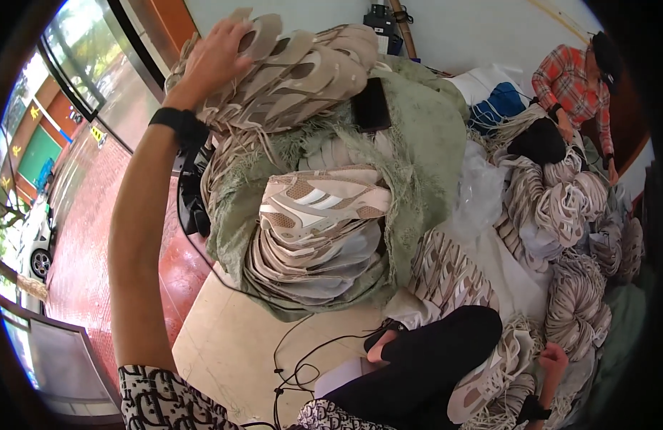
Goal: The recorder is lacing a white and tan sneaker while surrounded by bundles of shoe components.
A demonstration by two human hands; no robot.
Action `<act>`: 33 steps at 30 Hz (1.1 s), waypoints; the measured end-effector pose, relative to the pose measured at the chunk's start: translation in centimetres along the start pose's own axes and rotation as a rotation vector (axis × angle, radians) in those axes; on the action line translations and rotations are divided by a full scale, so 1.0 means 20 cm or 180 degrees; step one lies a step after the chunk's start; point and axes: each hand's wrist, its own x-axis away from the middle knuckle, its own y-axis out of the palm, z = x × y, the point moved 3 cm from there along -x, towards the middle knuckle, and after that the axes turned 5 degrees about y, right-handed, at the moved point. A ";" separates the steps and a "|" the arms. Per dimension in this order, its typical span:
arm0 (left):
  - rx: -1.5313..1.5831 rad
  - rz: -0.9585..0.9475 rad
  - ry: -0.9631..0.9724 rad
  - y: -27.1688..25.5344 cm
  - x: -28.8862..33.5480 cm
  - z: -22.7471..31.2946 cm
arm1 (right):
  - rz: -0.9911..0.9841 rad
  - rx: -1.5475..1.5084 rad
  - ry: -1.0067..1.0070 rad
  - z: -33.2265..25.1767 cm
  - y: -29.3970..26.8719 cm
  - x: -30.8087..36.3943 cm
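At the upper left, my left hand [215,59] reaches out to a thick stack of beige shoe uppers [303,79] on top of a green woven sack [432,143]. Its fingers and thumb close on the edge of an upper at the stack's left end. Low on the right is my right hand [554,360], its fingers curled; what they hold, if anything, is hidden. Beside it, next to my knee, lies a beige and white shoe upper [485,383] with laces. More nested shoe uppers [321,229] fill the sack's open front.
A black phone [371,105] lies on the sack. Bundles of uppers [579,301] are heaped at right, where a person in a plaid shirt [571,79] bends over them. Black cables [296,380] trail over the tiled floor near my bent leg [425,365]. A glass door stands at left.
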 end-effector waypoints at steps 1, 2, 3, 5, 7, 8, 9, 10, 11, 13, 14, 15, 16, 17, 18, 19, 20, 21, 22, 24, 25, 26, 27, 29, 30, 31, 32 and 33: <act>0.0457 -0.0233 -0.0001 0.07 0.03 0.01 | -0.0028 0.0119 0.0040 0.00 0.00 0.00; 0.0511 -0.0280 0.0006 0.07 0.06 0.09 | -0.0051 0.0245 0.0090 -0.01 0.01 0.00; 0.0554 -0.0261 0.0005 0.09 0.10 0.13 | -0.0012 0.0269 0.0097 -0.03 0.02 0.01; 0.0223 0.0046 -0.0166 0.07 0.14 0.17 | 0.0013 0.0447 0.0219 -0.11 0.09 0.03; 0.0379 0.0063 -0.0204 0.04 0.16 0.24 | -0.0034 0.0510 0.0172 -0.11 0.08 0.01; 0.0313 0.0050 -0.0175 0.05 0.18 0.29 | -0.0092 0.0574 0.0127 -0.10 0.09 0.01; 0.0248 0.0040 -0.0139 0.05 0.19 0.34 | -0.0029 0.0569 0.0156 -0.10 0.09 0.02; 0.0275 0.0059 -0.0098 0.02 0.20 0.41 | -0.0011 0.0516 0.0182 -0.09 0.10 0.03; 0.0590 -0.0036 0.0060 0.02 0.20 0.52 | 0.0046 0.0482 0.0229 -0.09 0.09 0.05; 0.1263 -0.0003 0.0336 -0.04 0.18 0.79 | 0.0067 0.0657 0.0174 -0.05 0.06 0.08; 0.1643 -0.0045 0.0427 -0.07 0.18 0.90 | -0.0008 0.0821 0.0063 -0.04 0.05 0.11; 0.2055 -0.0107 0.0542 -0.08 0.17 1.02 | 0.0088 0.0829 0.0194 -0.06 0.08 0.14; 0.2149 -0.0150 0.0651 -0.14 0.17 1.11 | 0.0076 0.0403 0.0267 -0.10 0.15 0.18; 0.2234 -0.0220 0.0806 -0.17 0.17 1.20 | 0.0091 0.0008 0.0284 -0.12 0.16 0.21; 0.2275 -0.0257 0.0956 -0.18 0.14 1.26 | 0.0166 0.0004 0.0324 -0.07 0.11 0.24; 0.2284 -0.0246 0.1018 -0.15 0.10 1.30 | 0.0194 0.0090 0.0268 -0.01 0.06 0.27; 0.2374 -0.0219 0.0707 -0.09 0.05 1.33 | 0.0208 0.0177 0.0201 0.03 0.03 0.30; 0.2462 -0.0192 0.0394 -0.01 -0.01 1.35 | 0.0233 0.0141 0.0219 0.07 0.01 0.33; 0.2459 -0.0261 0.0191 0.11 -0.08 1.35 | 0.0249 0.0098 0.0325 0.12 -0.02 0.37; 0.2438 -0.0803 -0.0281 0.22 -0.17 1.26 | 0.0217 -0.0087 0.0500 0.16 -0.05 0.45; 0.2472 -0.1247 -0.0531 0.25 -0.22 1.28 | 0.0338 -0.0053 0.0581 0.19 -0.09 0.50; 0.2972 -0.1208 -0.0386 0.21 -0.25 1.35 | 0.0344 -0.0019 0.0569 0.23 -0.12 0.53; 0.3483 -0.1172 -0.0208 0.14 -0.24 1.43 | 0.0374 0.0008 0.0570 0.27 -0.13 0.55; 0.4720 -0.1701 0.0339 -0.25 -0.21 1.71 | 0.0472 0.0314 0.0799 0.29 -0.15 0.58; 0.5726 -0.2288 0.0571 -0.50 -0.19 1.81 | 0.0508 0.0104 0.0867 0.31 -0.12 0.60; 0.7008 -0.2653 0.1273 -0.63 -0.12 1.87 | 0.0440 -0.0136 0.0844 0.33 -0.07 0.58; 0.7985 -0.3505 0.3277 -0.69 -0.02 1.97 | 0.0233 -0.0363 0.0773 0.32 -0.03 0.54; 0.8742 -0.3291 0.4311 -0.91 0.00 2.04 | 0.0152 -0.0407 0.0736 0.32 -0.01 0.52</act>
